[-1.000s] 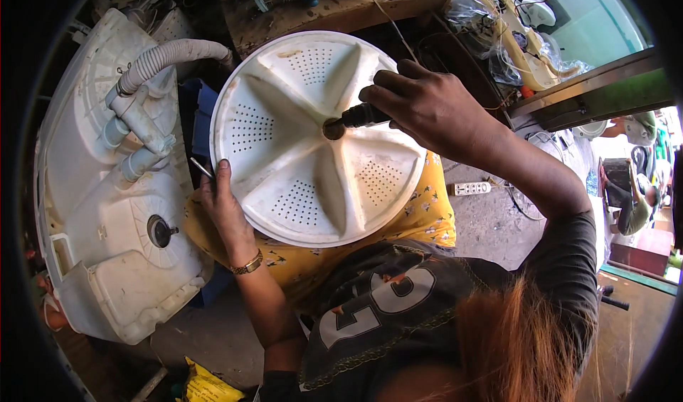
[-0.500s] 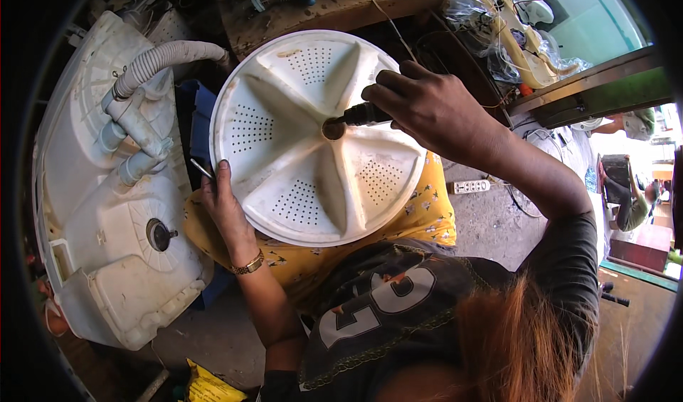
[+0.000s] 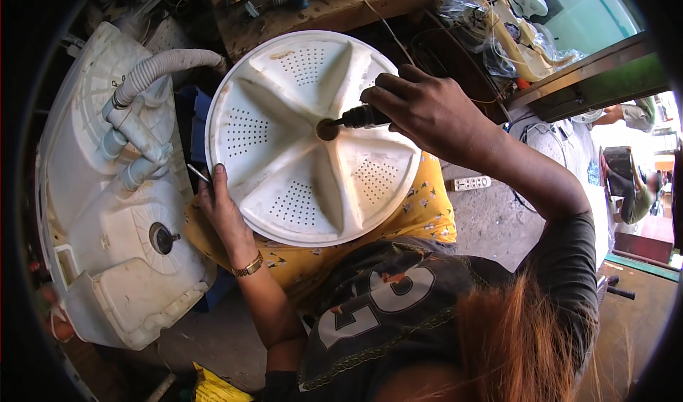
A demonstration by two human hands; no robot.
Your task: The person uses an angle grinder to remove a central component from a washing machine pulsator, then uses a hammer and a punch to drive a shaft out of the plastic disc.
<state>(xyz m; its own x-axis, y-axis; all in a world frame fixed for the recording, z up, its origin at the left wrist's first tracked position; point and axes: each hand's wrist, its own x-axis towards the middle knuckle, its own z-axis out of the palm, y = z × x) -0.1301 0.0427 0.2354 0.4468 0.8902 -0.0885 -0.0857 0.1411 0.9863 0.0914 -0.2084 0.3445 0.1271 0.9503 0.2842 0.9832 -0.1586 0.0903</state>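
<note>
A round white washing machine pulsator (image 3: 284, 128), with raised ridges and patches of small holes, rests tilted on my lap. My left hand (image 3: 224, 213) grips its lower left rim, thumb on the face. A thin metal rod (image 3: 199, 173) sticks out between that hand's fingers. My right hand (image 3: 434, 110) is closed around a black-handled screwdriver (image 3: 363, 116) above the pulsator. The screwdriver's thin tip reaches the brown, dirty centre hole (image 3: 327, 129); how deep it goes I cannot tell.
To the left stands a large white washing machine tub (image 3: 121, 238) with a grey corrugated hose (image 3: 167, 62). A wooden bench (image 3: 284, 25) with tools lies ahead. On the floor at right is a white power strip (image 3: 471, 183). Another person (image 3: 632, 196) is at far right.
The pulsator has shifted slightly left under the screwdriver. Both hands keep their grips, and the screwdriver's tip stays at the centre hole.
</note>
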